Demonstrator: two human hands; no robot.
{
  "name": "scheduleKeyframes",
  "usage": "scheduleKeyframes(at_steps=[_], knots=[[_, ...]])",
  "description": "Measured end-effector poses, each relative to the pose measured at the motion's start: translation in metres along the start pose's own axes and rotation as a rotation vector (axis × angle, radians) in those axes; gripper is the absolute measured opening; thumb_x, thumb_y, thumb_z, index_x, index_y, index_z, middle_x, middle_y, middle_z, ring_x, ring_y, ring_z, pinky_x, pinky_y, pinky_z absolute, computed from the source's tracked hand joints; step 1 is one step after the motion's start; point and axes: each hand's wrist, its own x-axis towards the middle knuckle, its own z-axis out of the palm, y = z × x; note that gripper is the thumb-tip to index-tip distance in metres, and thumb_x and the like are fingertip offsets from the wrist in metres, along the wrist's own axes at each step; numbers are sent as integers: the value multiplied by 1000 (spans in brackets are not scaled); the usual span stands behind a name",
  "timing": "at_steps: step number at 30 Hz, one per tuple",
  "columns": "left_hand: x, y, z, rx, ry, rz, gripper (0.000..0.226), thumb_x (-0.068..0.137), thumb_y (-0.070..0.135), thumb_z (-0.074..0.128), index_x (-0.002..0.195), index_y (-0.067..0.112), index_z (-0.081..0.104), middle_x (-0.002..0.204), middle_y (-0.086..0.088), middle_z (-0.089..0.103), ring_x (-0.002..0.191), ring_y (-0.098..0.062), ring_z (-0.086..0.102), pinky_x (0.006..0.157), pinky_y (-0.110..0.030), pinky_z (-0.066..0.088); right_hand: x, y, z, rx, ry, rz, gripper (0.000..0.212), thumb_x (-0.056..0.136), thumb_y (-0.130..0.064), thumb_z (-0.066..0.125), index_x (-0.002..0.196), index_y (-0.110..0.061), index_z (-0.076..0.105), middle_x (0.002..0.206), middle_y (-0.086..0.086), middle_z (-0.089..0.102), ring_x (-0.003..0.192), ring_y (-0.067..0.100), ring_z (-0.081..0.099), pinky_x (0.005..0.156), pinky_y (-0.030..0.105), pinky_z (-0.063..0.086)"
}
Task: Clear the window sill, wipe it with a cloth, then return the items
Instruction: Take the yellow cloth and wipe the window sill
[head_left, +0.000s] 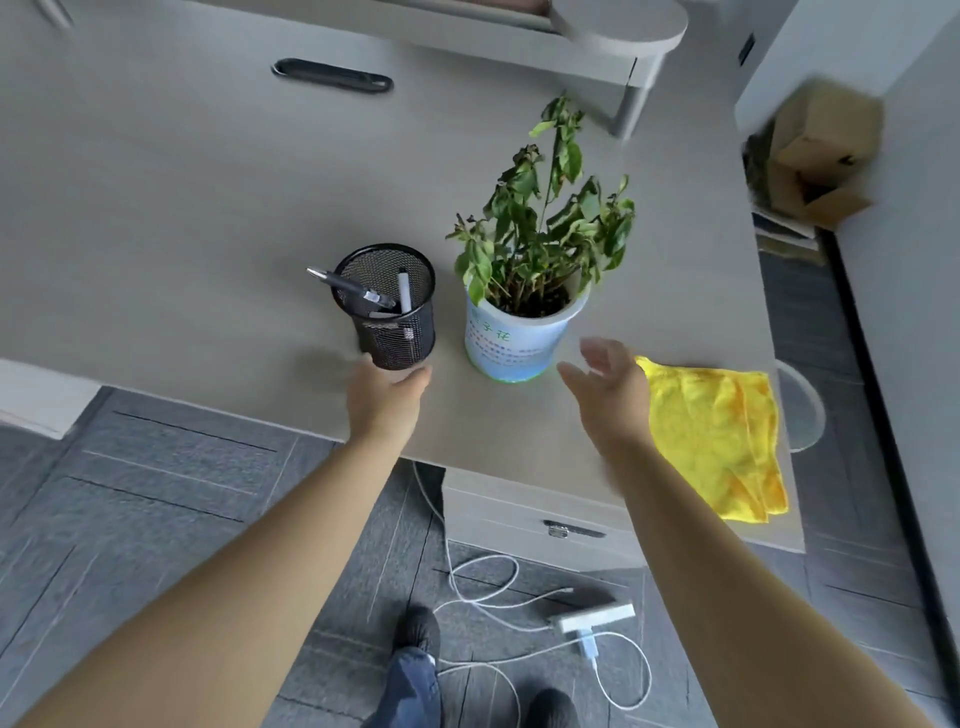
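From the head camera, looking down, the person stands at a pale grey-beige wood-grain desk (182, 208) with both bare arms stretched out over its near edge. The left hand (385, 396) reaches to the base of a black wire-mesh pen cup (387, 306); its fingertips look to be touching the cup's lower wall, but the fingers are hidden behind the cup and blurred, so I cannot tell whether it has closed on it. The cup stands upright and holds a dark pen (347, 287) leaning out over its left rim and a white marker (404, 291) leaning against the far inside wall. Just to the right of it, apart from it, stands a white and pale blue plastic plant pot with green lettering (511, 343), carrying a droopy green-leaved plant (545, 223). The right hand (610, 382) hovers slack and open, fingers spread, near the right side of the pot but not touching it. Beside that hand, on the desk's near right corner, lies a crumpled yellow microfibre cloth (719, 436), with its lower end reaching the desk edge. Under the desk there is a grey drawer unit (519, 514), and on the dark grey tiled floor (156, 493) lie a white power strip (597, 616) and looping white cables (483, 566).
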Motion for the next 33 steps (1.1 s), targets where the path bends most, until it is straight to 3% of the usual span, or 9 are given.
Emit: scheduleKeyframes(at_steps=[2, 5, 10, 13, 19, 22, 26, 29, 33], knots=[[-22, 2, 13, 12, 29, -49, 39, 80, 20, 59, 110, -2, 49, 119, -21, 53, 110, -32, 50, 95, -37, 39, -6, 5, -25, -15, 31, -15, 27, 84, -7, 60, 109, 1, 59, 113, 17, 64, 101, 25, 58, 77, 17, 37], [-56, 10, 40, 47, -32, -25, 15, 77, 24, 55, 72, 9, 54, 89, -16, 49, 85, -28, 48, 78, -32, 38, -13, 20, -65, -85, 61, -30, 24, 86, -9, 57, 107, 2, 61, 113, 16, 65, 105, 29, 59, 76, 19, 37], [-90, 24, 102, 42, -199, -54, 28, 79, 21, 56, 102, 5, 59, 112, -17, 61, 106, -30, 54, 90, -33, 40, -10, 51, -124, -308, 176, 71, 41, 85, -16, 58, 125, -7, 53, 134, 16, 48, 126, 33, 40, 104, 38, 30], [-100, 30, 136, 30, -267, -97, 22, 64, 31, 58, 78, 14, 58, 87, -13, 58, 91, -26, 53, 84, -34, 42, -3, 68, -146, -326, 197, 236, 57, 84, -22, 61, 134, -5, 39, 141, 19, 37, 131, 34, 32, 106, 42, 29], [-87, 20, 181, -60, -361, -253, 33, 59, 32, 63, 83, 11, 56, 115, -21, 60, 104, -29, 58, 100, -46, 44, 12, 84, -159, -77, 108, 425, 62, 80, -18, 66, 130, 3, 36, 133, 17, 48, 118, 34, 50, 80, 34, 40], [-89, 23, 186, -22, -392, -251, 51, 62, 26, 68, 103, -1, 56, 116, -23, 60, 106, -35, 58, 99, -49, 45, 16, 82, -155, -7, 17, 484, 53, 80, -19, 67, 122, 5, 48, 104, 14, 55, 96, 28, 54, 68, 28, 41], [-95, 35, 189, 7, -418, -193, 35, 82, 8, 56, 114, -6, 50, 108, -21, 57, 98, -29, 54, 83, -37, 42, 18, 77, -153, -13, -48, 471, 24, 82, -10, 60, 103, 2, 60, 71, 4, 47, 79, 21, 46, 60, 30, 37], [-97, 47, 191, -16, -441, -105, 8, 83, 5, 52, 90, 6, 55, 81, -10, 56, 80, -24, 51, 65, -29, 40, 13, 73, -163, 68, 39, 427, 22, 79, -4, 56, 98, 7, 60, 70, 7, 48, 71, 20, 44, 58, 34, 42], [-107, 68, 203, -14, -554, 21, 18, 84, 4, 49, 72, 17, 47, 71, 0, 48, 77, -23, 48, 59, -26, 37, -5, 64, -196, 185, 172, 409, 5, 82, -3, 54, 83, -7, 54, 68, 1, 47, 72, 19, 46, 54, 23, 35]])
